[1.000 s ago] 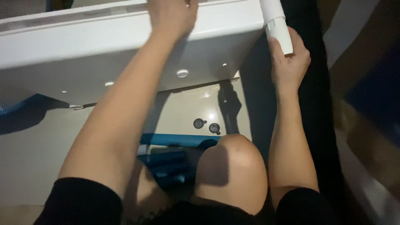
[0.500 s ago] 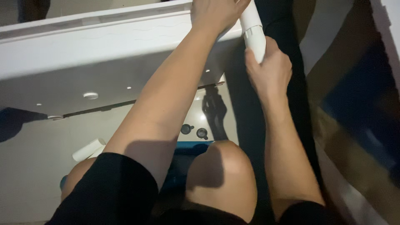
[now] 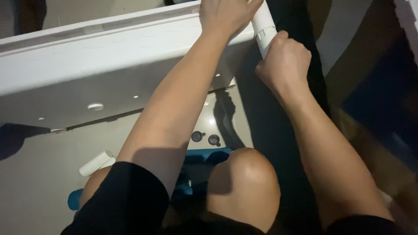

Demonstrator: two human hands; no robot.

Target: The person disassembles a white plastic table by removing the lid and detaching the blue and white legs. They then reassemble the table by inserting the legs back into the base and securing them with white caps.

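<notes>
Looks like a room in a home, someone sitting on the floor doing flat-pack assembly. Glossy pale floor tiles (image 3: 39, 191) with a grout line, light glare on them. A large white furniture panel (image 3: 87, 78) with drilled holes and round fittings tilts above the knees. Two small dark round fittings (image 3: 205, 138) and a white tube (image 3: 96, 162) lie loose on the floor. Dim indoor lighting.
</notes>
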